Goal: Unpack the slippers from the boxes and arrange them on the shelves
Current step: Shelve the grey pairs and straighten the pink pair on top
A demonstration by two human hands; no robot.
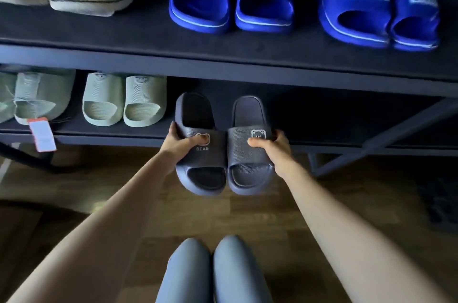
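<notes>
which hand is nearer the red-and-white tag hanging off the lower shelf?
Left. The left hand, gripping one dark slipper, is right of the tag; the right hand grips the other slipper, farther right.

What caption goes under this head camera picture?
Left hand and right hand hold dark bear slippers at the lower shelf, beside pale green pairs.

Head-cam view of a person. Sleeves don't reach into shot: left forearm (104, 216) and right forearm (347, 223) are bare from frame edge to wrist. The left hand (177, 145) and right hand (276, 151) are bare too. Legs in blue-grey leggings (188, 275): smooth, close-fitting, plain fabric. Both knees show bottom centre. Nail detail too small to tell.
</notes>
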